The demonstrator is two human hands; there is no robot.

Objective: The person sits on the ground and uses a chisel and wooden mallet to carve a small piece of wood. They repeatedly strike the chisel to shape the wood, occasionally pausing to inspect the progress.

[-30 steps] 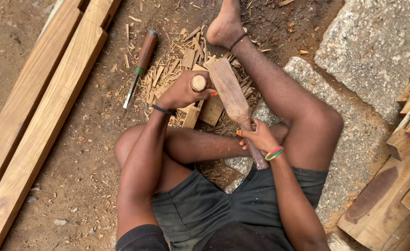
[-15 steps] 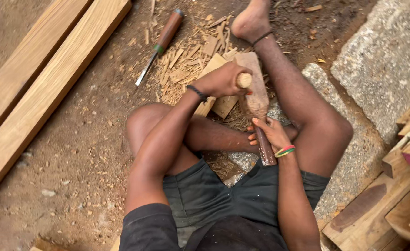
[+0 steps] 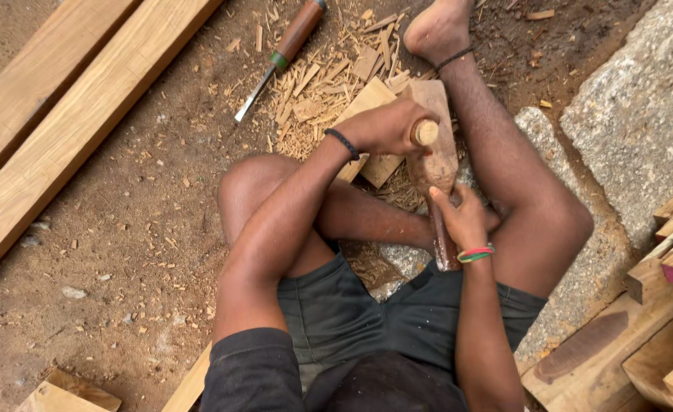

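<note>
I sit on the ground with legs folded. My left hand [image 3: 382,126] grips a chisel whose round pale handle end [image 3: 425,133] sticks up from my fist. It rests on a pale wooden block [image 3: 367,99] between my legs. My right hand [image 3: 464,220] holds the handle of a reddish wooden mallet [image 3: 437,156]. The mallet's head lies against the chisel's handle end. Wood chips [image 3: 313,84] are scattered around the block.
A second chisel with a brown handle [image 3: 283,53] lies on the dirt beyond the chips. Two long planks [image 3: 69,130] lie at the left. Grey stone slabs [image 3: 642,107] and stacked timber pieces [image 3: 672,244] are at the right. A small wood offcut [image 3: 65,393] sits bottom left.
The view has shifted so the planks and chips slide left and up. The mallet has come down from beside the chisel handle onto its end. My left hand keeps its grip.
</note>
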